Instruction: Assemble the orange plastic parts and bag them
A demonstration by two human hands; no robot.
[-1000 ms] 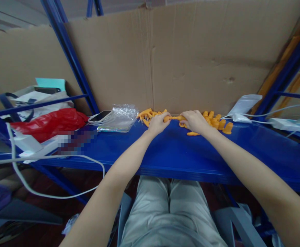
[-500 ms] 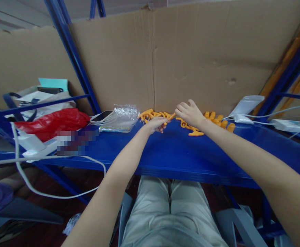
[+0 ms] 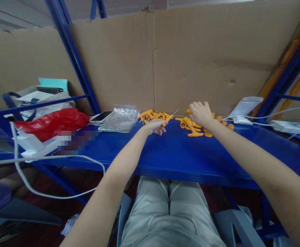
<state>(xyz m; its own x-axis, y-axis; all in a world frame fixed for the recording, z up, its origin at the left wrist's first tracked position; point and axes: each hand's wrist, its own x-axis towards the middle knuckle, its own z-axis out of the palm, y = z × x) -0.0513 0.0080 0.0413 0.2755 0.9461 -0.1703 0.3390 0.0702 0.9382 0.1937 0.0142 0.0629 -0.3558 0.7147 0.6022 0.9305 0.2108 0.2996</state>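
The person's left hand (image 3: pixel 156 127) grasps an orange plastic handle (image 3: pixel 169 118) with a silvery metal spiral (image 3: pixel 176 112), near the back edge of the blue tabletop (image 3: pixel 173 154); the right hand (image 3: pixel 200 112) is above loose orange plastic pieces (image 3: pixel 195 134), whether its grip holds one cannot be told

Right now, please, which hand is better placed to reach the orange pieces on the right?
Likely the right hand, close to those pieces; the left hand holds an orange handle with a spiral.
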